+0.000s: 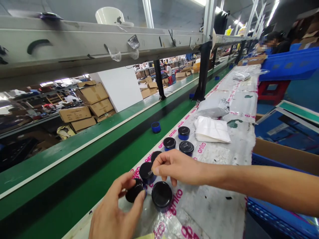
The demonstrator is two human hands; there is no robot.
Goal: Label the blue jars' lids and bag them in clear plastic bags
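My left hand [112,214] comes up from the bottom and grips a black-lidded round jar [134,191], tilted, between thumb and fingers. My right hand [175,169] reaches in from the right, its fingertips at the lid of another jar [146,172]. Just below it stands a larger black-lidded jar [161,195] with a blue base. Further along, several similar jars [178,141] stand upright on the workbench's plastic sheet [209,205], which carries pink "anko" print. One blue jar [156,127] sits apart on the green conveyor belt [99,159].
A folded white paper stack [211,130] and a grey poly bag [213,108] lie on the bench. Blue crates [274,212] and a cardboard box [281,152] stand to the right. An overhead shelf rail [99,43] runs above. A co-worker [277,43] sits far off.
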